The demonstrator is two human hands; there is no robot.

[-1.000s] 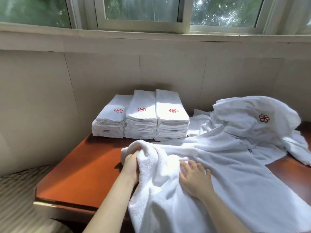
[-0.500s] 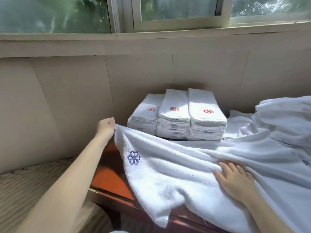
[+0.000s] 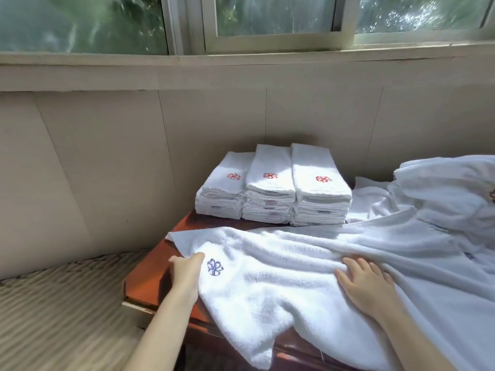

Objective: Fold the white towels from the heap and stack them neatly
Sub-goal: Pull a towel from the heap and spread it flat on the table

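A large white towel (image 3: pixel 281 266) with a blue embroidered flower lies spread across the red-brown table (image 3: pixel 150 274), its front part hanging over the near edge. My left hand (image 3: pixel 187 269) pinches the towel's left edge beside the flower. My right hand (image 3: pixel 367 282) lies flat on the towel's middle, fingers apart. Three stacks of folded white towels (image 3: pixel 273 188) with red flower marks stand side by side at the back against the wall. A heap of unfolded white towels (image 3: pixel 444 191) lies at the right.
A beige panelled wall (image 3: pixel 107 162) runs behind the table under a window. Left of the table and lower down lies a striped beige cushion (image 3: pixel 59 311). The table's left edge is just beside my left hand.
My left hand has pulled the towel's corner out to the left and then lowered it onto the table. The towel now lies spread out; my right hand stays pressed on it.
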